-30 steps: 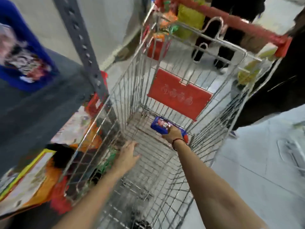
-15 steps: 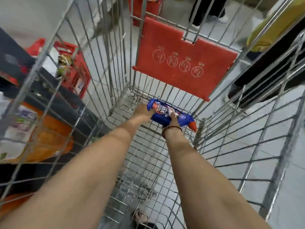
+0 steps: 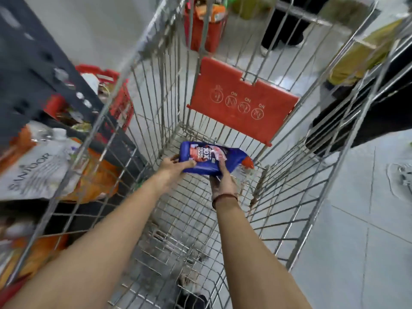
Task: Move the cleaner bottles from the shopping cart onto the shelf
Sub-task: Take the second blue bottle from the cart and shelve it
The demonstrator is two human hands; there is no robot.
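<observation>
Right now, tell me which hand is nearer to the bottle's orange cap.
Right. The right hand grips the blue bottle near its neck, close to the orange cap; the left hand holds the base end, farther away.

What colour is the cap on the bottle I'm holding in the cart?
The cap is orange-red, on the blue cleaner bottle; the head view shows it.

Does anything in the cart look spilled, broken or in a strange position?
Nothing looks spilled or broken. The blue cleaner bottle lies on its side, orange cap pointing right, held by the left hand and right hand low in the cart.
</observation>
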